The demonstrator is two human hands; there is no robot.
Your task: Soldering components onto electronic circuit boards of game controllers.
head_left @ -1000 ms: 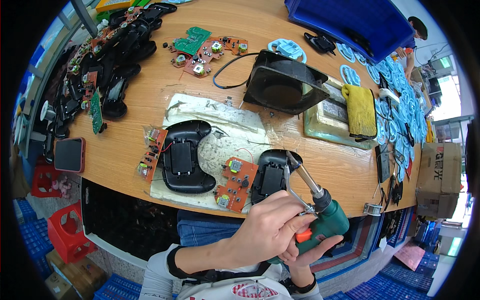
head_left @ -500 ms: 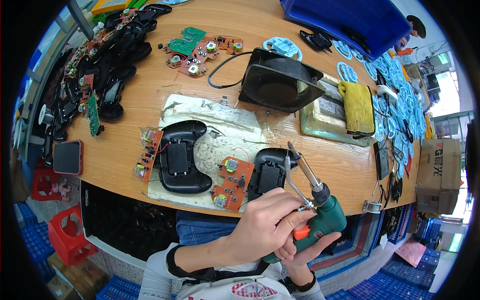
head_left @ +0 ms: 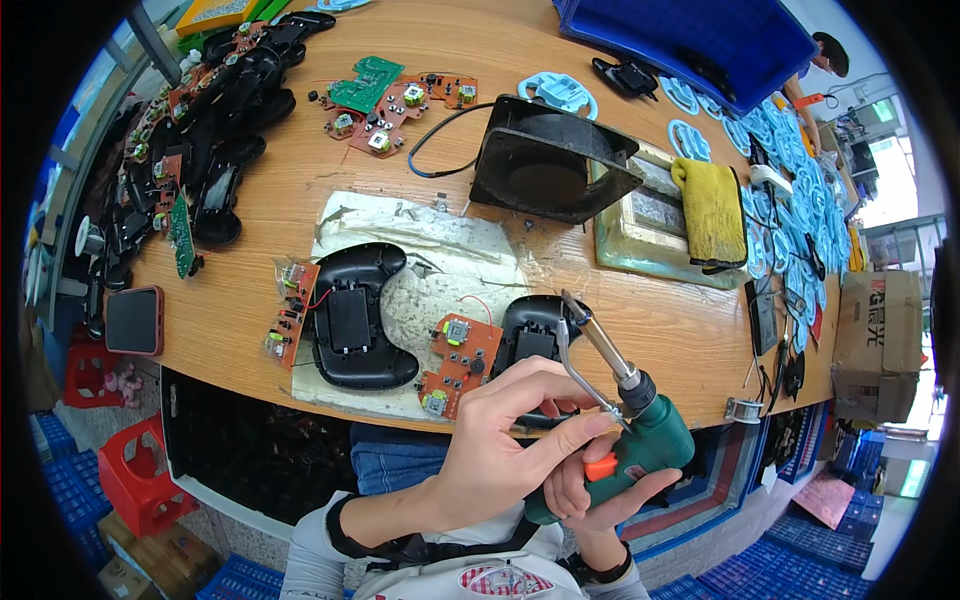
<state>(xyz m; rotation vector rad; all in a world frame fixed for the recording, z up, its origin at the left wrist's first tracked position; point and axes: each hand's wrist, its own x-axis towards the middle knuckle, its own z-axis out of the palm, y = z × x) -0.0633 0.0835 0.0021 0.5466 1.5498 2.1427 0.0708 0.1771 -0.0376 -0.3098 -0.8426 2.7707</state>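
Observation:
A green soldering gun with an orange trigger is gripped in my right hand, its metal tip pointing up and away. Along the barrel runs a thin bent feed tube. My left hand is at that tube's lower end, thumb and bent fingers drawn together; what they pinch is too small to make out. Beyond my left hand lies a black controller shell, partly covered by it. An orange circuit board sits beside this shell. Further left rests another black controller shell, wired to an orange board.
A black fan stands behind the white worn sheet. To its right a yellow cloth drapes over a box. Black shells pile up at left, near a phone. Light-blue plastic parts and a blue bin are at right.
My left hand has shifted slightly left and its fingers have loosened around the feed tube's lower end. The soldering gun's tip has moved a little left and down.

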